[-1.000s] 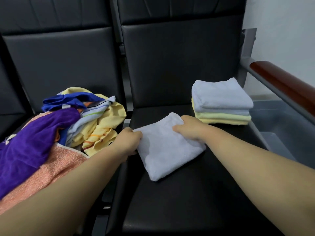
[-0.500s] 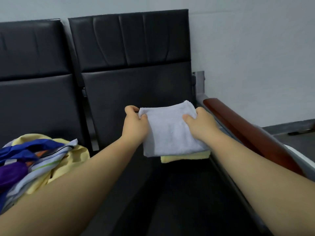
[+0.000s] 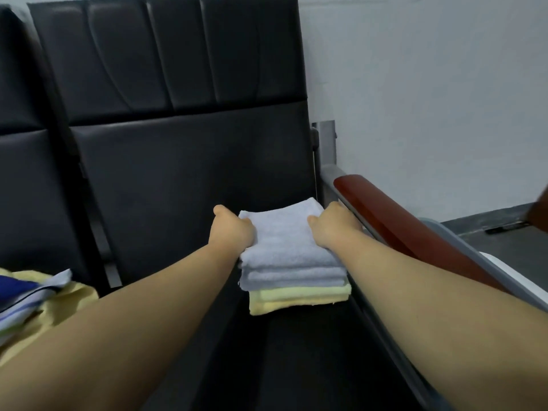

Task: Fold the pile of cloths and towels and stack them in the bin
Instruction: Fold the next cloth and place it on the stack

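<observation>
left hand [image 3: 232, 232], right hand [image 3: 333, 228] grasp side edges of white towel [image 3: 284, 241] atop stack [image 3: 299, 299], far right of seat [image 3: 296, 357]; fingertips hidden. unfolded pile [image 3: 35, 295] cut off at left edge.

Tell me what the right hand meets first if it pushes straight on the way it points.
Probably the black leather chair backrest just behind the folded white towel the right hand grips; depth is unclear.

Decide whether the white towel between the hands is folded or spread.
Folded: the white towel is a compact rectangle with layered front edges, gripped by left hand and right hand.
</observation>
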